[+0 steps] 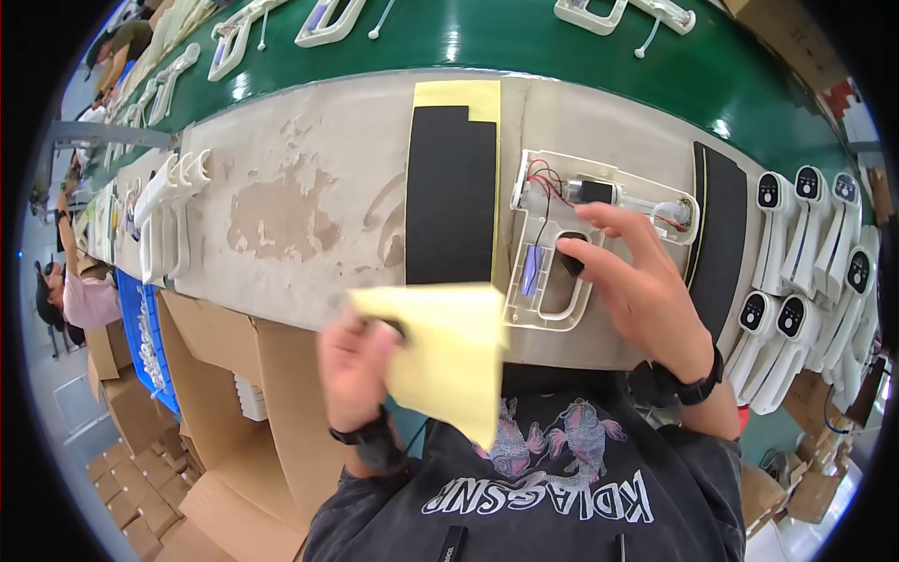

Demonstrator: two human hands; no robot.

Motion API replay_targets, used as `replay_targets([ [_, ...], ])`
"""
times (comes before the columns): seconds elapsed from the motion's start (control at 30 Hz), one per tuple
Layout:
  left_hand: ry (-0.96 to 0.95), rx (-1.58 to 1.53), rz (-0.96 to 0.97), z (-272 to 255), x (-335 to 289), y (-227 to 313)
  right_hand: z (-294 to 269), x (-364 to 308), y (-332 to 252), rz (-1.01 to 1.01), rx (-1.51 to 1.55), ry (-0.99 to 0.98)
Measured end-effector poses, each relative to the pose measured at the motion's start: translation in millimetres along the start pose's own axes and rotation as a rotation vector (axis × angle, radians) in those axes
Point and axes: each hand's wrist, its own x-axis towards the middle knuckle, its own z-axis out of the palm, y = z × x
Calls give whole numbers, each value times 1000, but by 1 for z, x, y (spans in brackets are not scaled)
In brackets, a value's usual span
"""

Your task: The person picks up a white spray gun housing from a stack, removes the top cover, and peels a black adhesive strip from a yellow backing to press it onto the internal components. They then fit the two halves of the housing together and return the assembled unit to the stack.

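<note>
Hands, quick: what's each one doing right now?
Left hand: closed, pinching a yellow sheet.
Right hand: fingers on a small black piece in the open white housing; grip cannot be told.
</note>
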Motion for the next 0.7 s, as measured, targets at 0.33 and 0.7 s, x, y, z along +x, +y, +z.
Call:
replay_targets([
  [0.33,338,1029,-41,-57,103,-5,24,8,-5,-164,-49,-208],
  [0.7,10,1331,280,33,64,-35,29,7,5,-178,-62,-269],
])
